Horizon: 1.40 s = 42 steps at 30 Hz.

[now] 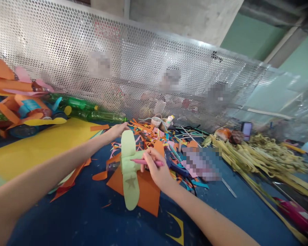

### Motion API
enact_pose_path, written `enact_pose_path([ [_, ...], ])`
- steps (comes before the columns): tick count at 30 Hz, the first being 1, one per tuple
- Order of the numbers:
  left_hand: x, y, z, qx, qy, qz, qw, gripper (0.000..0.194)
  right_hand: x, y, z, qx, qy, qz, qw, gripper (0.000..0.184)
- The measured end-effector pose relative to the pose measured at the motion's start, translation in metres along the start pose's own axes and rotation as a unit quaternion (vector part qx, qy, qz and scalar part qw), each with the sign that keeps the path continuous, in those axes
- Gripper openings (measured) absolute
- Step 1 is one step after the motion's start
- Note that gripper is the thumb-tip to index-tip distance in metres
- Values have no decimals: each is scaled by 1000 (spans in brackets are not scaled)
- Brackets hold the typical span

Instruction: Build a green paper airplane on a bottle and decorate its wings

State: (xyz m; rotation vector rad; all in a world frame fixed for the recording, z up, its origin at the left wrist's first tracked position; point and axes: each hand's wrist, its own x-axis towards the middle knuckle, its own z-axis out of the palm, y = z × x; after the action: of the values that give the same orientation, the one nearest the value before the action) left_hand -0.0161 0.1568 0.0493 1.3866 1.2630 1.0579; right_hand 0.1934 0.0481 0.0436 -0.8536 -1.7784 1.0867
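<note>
A light green paper plane point(129, 167) built round a bottle lies on an orange paper sheet point(143, 193) in the middle of the blue table. My right hand point(155, 169) is closed round a pink crayon point(146, 162), whose tip touches the green body near the wing. A faint star is drawn on the near wing. My left hand point(118, 130) reaches past the far wing tip, fingers curled; I cannot make out whether it holds anything.
Orange, pink and blue paper scraps point(154, 131) litter the table behind the plane. A yellow sheet point(41, 143) lies at left, with finished bottle planes point(23, 109) and green bottles point(92, 114). Dry straw strips point(259, 160) spread at right. A perforated metal screen point(143, 68) stands behind.
</note>
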Motion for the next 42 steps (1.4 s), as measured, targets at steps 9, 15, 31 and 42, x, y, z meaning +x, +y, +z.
enact_pose_path([
  [9, -117, -35, -10, 225, 55, 153, 961, 46, 0, -2, 2, 34, 13, -8, 999, 22],
  [15, -124, -38, -7, 386, 18, 205, 899, 54, -3, 3, 2, 8, -18, -22, 1000, 14],
  [31, -119, -44, -4, 443, -30, 230, 866, 77, -4, 9, 4, -28, -26, -12, 999, 21],
  [42, -119, -47, -4, 426, -23, 243, 871, 67, -2, 4, 6, -39, -61, -5, 997, 17],
])
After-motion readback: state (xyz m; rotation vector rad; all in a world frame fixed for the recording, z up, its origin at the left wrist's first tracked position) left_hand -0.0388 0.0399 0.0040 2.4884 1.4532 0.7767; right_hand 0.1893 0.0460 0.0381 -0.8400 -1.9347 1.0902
